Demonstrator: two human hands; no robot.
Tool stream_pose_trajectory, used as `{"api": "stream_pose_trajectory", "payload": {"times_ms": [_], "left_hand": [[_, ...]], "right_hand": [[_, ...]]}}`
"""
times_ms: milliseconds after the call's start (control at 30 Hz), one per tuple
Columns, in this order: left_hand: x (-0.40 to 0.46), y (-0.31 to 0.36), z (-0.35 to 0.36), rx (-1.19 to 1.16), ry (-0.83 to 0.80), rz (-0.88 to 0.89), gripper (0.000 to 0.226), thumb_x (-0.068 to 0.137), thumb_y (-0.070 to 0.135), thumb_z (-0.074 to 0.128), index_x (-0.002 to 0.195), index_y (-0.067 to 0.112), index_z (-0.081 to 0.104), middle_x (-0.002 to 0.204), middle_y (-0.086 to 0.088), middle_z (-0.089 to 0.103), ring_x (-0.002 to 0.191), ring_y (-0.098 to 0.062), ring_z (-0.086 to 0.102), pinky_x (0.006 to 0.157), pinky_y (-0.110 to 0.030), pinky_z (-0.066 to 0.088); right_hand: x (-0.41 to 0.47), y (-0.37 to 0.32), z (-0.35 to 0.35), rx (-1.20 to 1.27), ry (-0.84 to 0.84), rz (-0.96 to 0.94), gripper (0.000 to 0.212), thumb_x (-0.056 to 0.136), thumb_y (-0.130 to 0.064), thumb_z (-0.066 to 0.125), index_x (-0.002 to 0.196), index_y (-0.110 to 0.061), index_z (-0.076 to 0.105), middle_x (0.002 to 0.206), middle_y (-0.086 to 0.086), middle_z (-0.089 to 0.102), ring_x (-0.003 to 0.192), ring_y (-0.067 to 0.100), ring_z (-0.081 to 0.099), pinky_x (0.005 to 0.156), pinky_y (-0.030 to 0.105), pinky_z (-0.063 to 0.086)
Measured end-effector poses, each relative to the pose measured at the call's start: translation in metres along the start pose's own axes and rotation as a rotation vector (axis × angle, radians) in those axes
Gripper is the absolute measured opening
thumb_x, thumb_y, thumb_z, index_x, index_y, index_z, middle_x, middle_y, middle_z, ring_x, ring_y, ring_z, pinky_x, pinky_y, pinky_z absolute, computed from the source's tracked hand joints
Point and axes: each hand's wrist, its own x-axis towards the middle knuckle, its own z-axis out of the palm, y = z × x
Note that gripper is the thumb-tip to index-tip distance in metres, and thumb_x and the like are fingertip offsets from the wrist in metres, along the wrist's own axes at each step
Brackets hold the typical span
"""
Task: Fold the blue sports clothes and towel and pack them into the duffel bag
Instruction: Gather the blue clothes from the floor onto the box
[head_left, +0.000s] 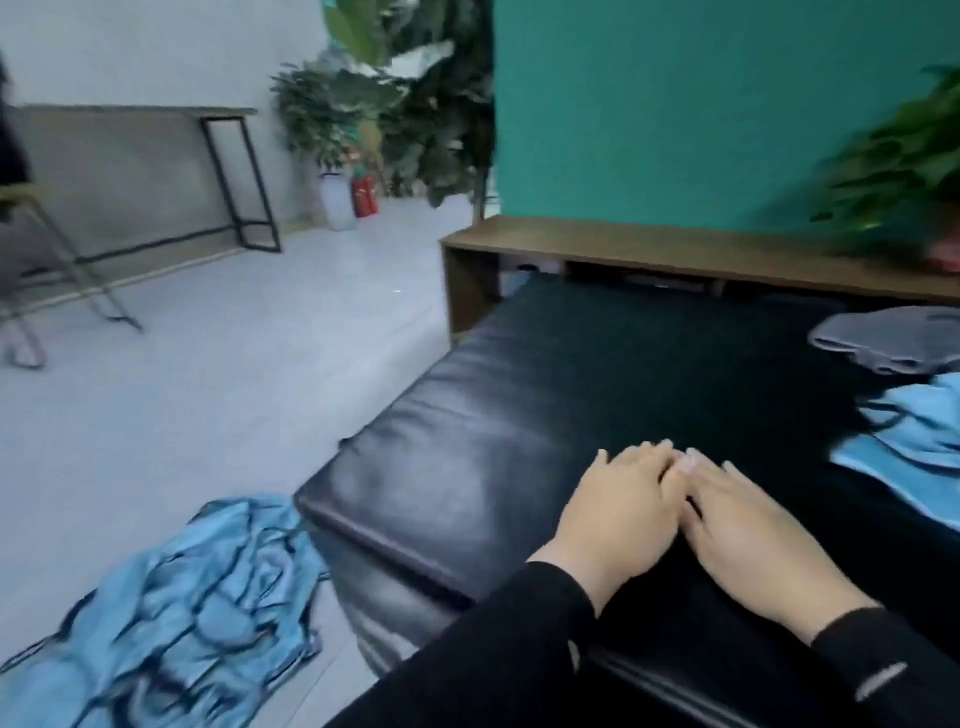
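Observation:
My left hand (621, 512) and my right hand (753, 535) lie flat, palms down, side by side on the black leather bench (467, 441), fingertips touching, holding nothing. A crumpled blue garment with dark trim (171, 618) lies on the floor at the bench's near left corner. More light blue fabric (909, 431) rests on the bench at the right edge of view, partly cut off. Behind it sits a grey fabric item (888, 338); I cannot tell what it is. No duffel bag is clearly in view.
A low wooden shelf (675, 249) runs behind the bench against a teal wall, with a leafy plant (904, 171) on its right end. Across the grey floor stand a black-legged console table (228, 171), potted plants (332, 135), a red extinguisher (363, 195) and a chair frame (62, 280).

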Motion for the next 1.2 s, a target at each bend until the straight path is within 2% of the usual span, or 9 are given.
{"api": "stream_pose_trajectory", "payload": {"times_ms": [200, 333, 400, 533, 667, 867, 1067, 1133, 1200], "left_hand": [[-0.093, -0.135, -0.118, 0.379, 0.205, -0.104, 0.045, 0.107, 0.044, 0.030, 0.136, 0.022, 0.057, 0.143, -0.002, 0.056, 0.140, -0.021, 0.041, 0.119, -0.054, 0.020], [-0.172, -0.222, -0.180, 0.376, 0.371, -0.219, 0.037, 0.104, 0.045, 0.036, 0.130, 0.030, 0.057, 0.130, 0.003, 0.063, 0.122, -0.019, 0.053, 0.102, -0.047, 0.042], [-0.217, -0.266, -0.201, 0.320, 0.374, -0.404, 0.034, 0.105, 0.045, 0.038, 0.128, 0.030, 0.059, 0.120, -0.001, 0.067, 0.111, -0.023, 0.059, 0.091, -0.044, 0.048], [-0.297, -0.385, -0.218, 0.201, 0.297, -0.935, 0.041, 0.103, 0.043, 0.046, 0.127, 0.012, 0.060, 0.122, -0.014, 0.067, 0.113, -0.032, 0.061, 0.088, -0.038, 0.047], [-0.356, -0.479, -0.225, 0.193, 0.311, -1.165, 0.029, 0.100, 0.034, 0.047, 0.097, 0.009, 0.062, 0.105, -0.015, 0.069, 0.099, -0.034, 0.063, 0.073, -0.034, 0.043], [-0.404, -0.601, -0.206, 0.155, 0.185, -1.368, 0.032, 0.098, 0.041, 0.050, 0.115, 0.014, 0.056, 0.116, -0.009, 0.066, 0.101, -0.028, 0.060, 0.083, -0.035, 0.048], [-0.408, -0.706, -0.173, 0.125, 0.197, -1.435, 0.067, 0.091, 0.043, 0.062, 0.146, 0.017, 0.033, 0.116, -0.008, 0.062, 0.108, -0.030, 0.061, 0.091, -0.042, 0.051], [-0.408, -0.738, -0.157, 0.133, 0.229, -1.455, 0.088, 0.087, 0.047, 0.068, 0.155, 0.021, 0.019, 0.134, -0.012, 0.052, 0.122, -0.032, 0.055, 0.098, -0.048, 0.049], [-0.411, -0.765, -0.139, 0.149, 0.211, -1.486, 0.106, 0.083, 0.056, 0.072, 0.159, 0.026, 0.004, 0.161, -0.013, 0.021, 0.145, -0.034, 0.031, 0.109, -0.056, 0.040]], "right_hand": [[0.058, -0.171, 0.061, -0.093, -0.108, -0.181, 0.060, 0.102, -0.037, 0.020, 0.161, -0.030, 0.015, 0.168, -0.015, 0.005, 0.154, 0.004, 0.002, 0.127, 0.032, 0.005], [0.079, -0.297, 0.100, -0.100, -0.080, -0.384, 0.060, 0.104, -0.038, 0.027, 0.162, -0.027, 0.014, 0.169, -0.009, 0.010, 0.156, 0.010, 0.005, 0.127, 0.037, 0.008], [0.087, -0.355, 0.126, -0.060, -0.061, -0.520, 0.057, 0.105, -0.043, 0.034, 0.159, -0.029, 0.025, 0.167, -0.010, 0.021, 0.154, 0.011, 0.014, 0.126, 0.037, 0.011], [0.101, -0.430, 0.195, 0.297, -0.330, -0.496, 0.052, 0.103, -0.043, 0.051, 0.152, -0.027, 0.043, 0.160, -0.011, 0.037, 0.148, 0.009, 0.031, 0.121, 0.029, 0.025], [0.128, -0.442, 0.284, 0.260, -0.527, -0.363, 0.051, 0.102, -0.042, 0.054, 0.149, -0.024, 0.046, 0.152, -0.003, 0.049, 0.138, 0.019, 0.046, 0.109, 0.032, 0.038], [0.166, -0.440, 0.398, 0.144, -0.730, -0.213, 0.062, 0.101, -0.042, 0.056, 0.155, -0.019, 0.035, 0.157, 0.003, 0.042, 0.142, 0.022, 0.042, 0.110, 0.031, 0.035], [0.189, -0.447, 0.516, 0.189, -0.824, -0.191, 0.073, 0.097, -0.040, 0.064, 0.157, -0.019, 0.027, 0.161, 0.002, 0.034, 0.145, 0.020, 0.036, 0.112, 0.027, 0.031], [0.194, -0.448, 0.556, 0.208, -0.829, -0.227, 0.080, 0.095, -0.040, 0.068, 0.158, -0.020, 0.024, 0.163, 0.000, 0.028, 0.148, 0.019, 0.031, 0.117, 0.028, 0.029], [0.198, -0.446, 0.592, 0.200, -0.849, -0.236, 0.096, 0.090, -0.044, 0.072, 0.161, -0.022, 0.011, 0.169, 0.000, 0.011, 0.152, 0.020, 0.022, 0.121, 0.034, 0.026]]}}
